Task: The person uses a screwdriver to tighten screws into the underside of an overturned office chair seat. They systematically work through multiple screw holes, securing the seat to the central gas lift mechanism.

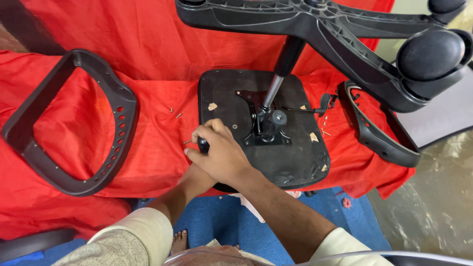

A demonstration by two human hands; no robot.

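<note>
the person's right hand (221, 152) lies curled over a tool with a rounded black handle (203, 145), fingers wrapped shut around it at the left edge of the upturned chair seat (231, 93). it looks like a screwdriver, though the shaft is hidden under the knuckles, so i can't be sure. the left hand (194, 177) sits mostly beneath the right one; i cannot tell whether it is closed on anything or only bracing. a small screw (187, 142) lies on the cloth just beside the fingertips.

the seat rests flat, underside up, on a red cloth (157, 59) draped over a raised surface. that seems to keep the black panel steady and the mounting plate (263, 128) facing upward where a tool can get at it. from the plate the gas cylinder (281, 74) rises at a tilt to the five-arm base (315, 22), which hangs over the top of the view with a castor wheel (428, 54) on the right.

a loose armrest frame (74, 123) lies on the cloth well to the left, its row of holes turned toward the seat, and a second armrest (379, 133) lies just off the seat's right edge. both appear set aside within reach. a pair of screws (175, 113) sits between the left armrest and the seat, and more screws (324, 125) lie by the lever on the right. below is a blue floor mat (217, 221) with a bare foot (180, 241) on it.
</note>
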